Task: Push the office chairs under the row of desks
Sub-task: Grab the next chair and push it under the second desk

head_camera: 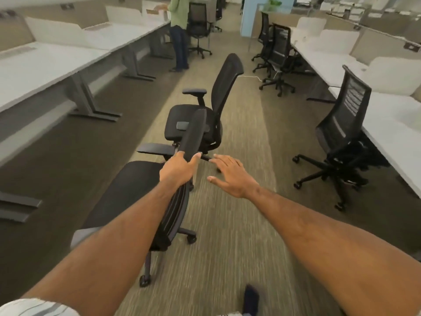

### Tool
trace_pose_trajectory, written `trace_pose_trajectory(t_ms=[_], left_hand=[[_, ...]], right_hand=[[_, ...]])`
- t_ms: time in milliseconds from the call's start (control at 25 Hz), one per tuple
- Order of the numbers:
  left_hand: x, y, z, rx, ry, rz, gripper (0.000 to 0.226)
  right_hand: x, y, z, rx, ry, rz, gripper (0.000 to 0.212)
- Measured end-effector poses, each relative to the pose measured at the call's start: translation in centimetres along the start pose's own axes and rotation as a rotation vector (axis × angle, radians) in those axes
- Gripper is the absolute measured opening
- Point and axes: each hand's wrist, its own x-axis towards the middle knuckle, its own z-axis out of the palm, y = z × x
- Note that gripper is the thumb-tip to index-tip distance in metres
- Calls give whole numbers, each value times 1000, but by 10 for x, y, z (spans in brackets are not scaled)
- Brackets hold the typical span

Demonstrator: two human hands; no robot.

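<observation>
A black office chair point(132, 185) stands in the aisle right in front of me, its seat facing the left row of white desks point(45, 62). My left hand point(178, 168) grips the top edge of its backrest. My right hand point(230, 175) hovers just right of the backrest, fingers spread, holding nothing. A second black chair point(205, 110) stands a little farther along the aisle, also out from the desks and turned left.
A row of white desks point(387, 124) runs along the right with a black mesh chair point(341, 137) beside it and two more chairs point(275, 55) farther back. A person in a green shirt point(180, 30) stands by the left desks. A white cable point(252, 76) lies on the carpet.
</observation>
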Motion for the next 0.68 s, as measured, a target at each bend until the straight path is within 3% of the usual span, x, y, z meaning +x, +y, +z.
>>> trace_pose_trajectory(t_ms=[80,200,560,680], left_hand=[[19,11,11,-2,-49,-154,76],[25,10,30,116,18,-270,72],[35,4,37,188,111,-294,93],[40,4,36,177,100,-293,91]], right_hand=[[37,19,-10,1,10,-86,65],[80,53,-17,10,-9,-208,62],[179,95,-16,63,-140,-413,64],[218,97,-13,16,-176,-458,63]])
